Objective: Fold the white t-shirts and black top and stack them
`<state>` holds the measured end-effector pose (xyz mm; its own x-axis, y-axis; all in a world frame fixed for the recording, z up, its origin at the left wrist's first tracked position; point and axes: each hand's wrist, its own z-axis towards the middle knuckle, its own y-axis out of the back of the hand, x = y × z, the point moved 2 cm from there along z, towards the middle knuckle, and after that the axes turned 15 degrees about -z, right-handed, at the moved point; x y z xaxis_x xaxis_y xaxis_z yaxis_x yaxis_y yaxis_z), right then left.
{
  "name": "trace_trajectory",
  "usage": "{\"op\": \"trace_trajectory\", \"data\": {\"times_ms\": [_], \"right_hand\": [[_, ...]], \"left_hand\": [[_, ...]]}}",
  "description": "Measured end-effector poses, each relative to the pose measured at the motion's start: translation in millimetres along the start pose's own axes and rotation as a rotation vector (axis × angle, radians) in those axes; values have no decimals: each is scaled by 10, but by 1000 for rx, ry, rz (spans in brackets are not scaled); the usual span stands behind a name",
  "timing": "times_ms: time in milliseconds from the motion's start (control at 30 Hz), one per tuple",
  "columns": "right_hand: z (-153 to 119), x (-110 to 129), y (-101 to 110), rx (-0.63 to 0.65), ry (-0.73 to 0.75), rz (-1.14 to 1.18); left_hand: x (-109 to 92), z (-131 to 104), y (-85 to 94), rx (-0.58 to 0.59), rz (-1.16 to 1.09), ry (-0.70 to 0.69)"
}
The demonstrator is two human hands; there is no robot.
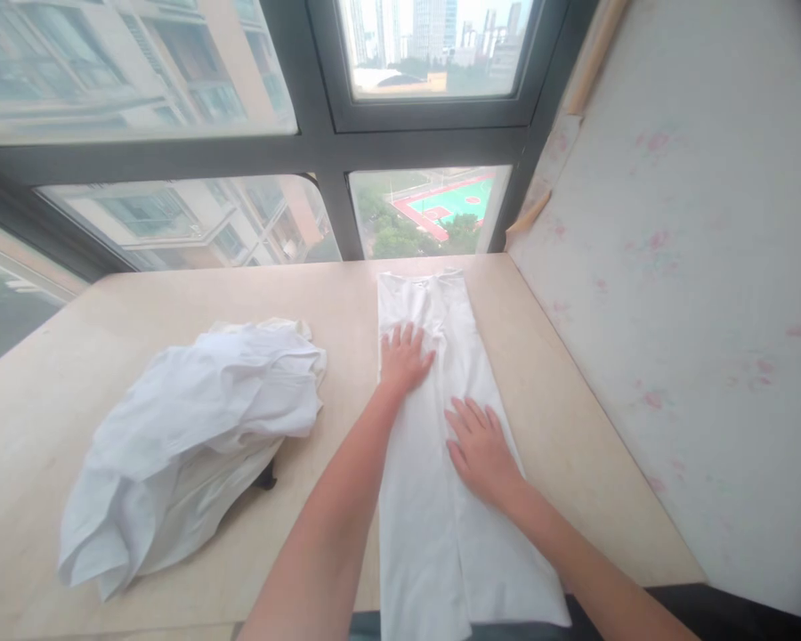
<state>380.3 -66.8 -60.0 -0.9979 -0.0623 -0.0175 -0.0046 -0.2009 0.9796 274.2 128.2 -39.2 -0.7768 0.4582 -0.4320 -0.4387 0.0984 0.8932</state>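
Observation:
White trousers (417, 499) lie stretched out lengthwise before me, waistband toward the window and leg ends reaching the near edge of the ledge. My left hand (405, 358) rests flat on the upper left part, fingers spread. Lower down, on the right leg, my right hand (481, 448) presses lightly with its fingers apart. Neither hand grips the cloth. To the left sits a crumpled heap of white clothes (220, 392), with a cream-coloured layer underneath.
The pale ledge (347, 356) runs up to a dark window frame (320, 151). A flower-patterned papered wall (674, 294) bounds it on the right. Some small dark thing (265, 477) pokes out from under the clothes heap.

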Motion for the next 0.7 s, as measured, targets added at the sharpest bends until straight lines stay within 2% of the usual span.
{"op": "trace_trajectory", "data": {"times_ms": [67,133,200,300,400,467,500,533,600,700], "right_hand": [[224,-85,0,0,-38,57],[552,-187,1,-23,-101,98],[895,-247,4,-37,-160,113],[1253,-196,-1,14,-155,95],[1291,-56,-22,77,-56,38],[1154,7,-24,66,-20,24],[1049,23,-15,44,-28,32],[925,33,4,17,-45,48],[628,62,74,-40,-81,85],[84,202,245,-106,-112,127]], "left_hand": [[-43,-53,55,-17,-1,15],[-96,-204,114,-35,0,24],[-148,-483,161,-48,8,29],[-192,-1102,187,-40,11,24],[-189,-1766,174,20,-17,-4],[-173,-2072,183,35,-46,-14],[-167,-2151,199,29,-64,-15],[-162,-2172,222,17,-88,-13],[-158,-2037,278,-6,-138,-6],[-159,-1470,335,-13,-186,-9]]}}
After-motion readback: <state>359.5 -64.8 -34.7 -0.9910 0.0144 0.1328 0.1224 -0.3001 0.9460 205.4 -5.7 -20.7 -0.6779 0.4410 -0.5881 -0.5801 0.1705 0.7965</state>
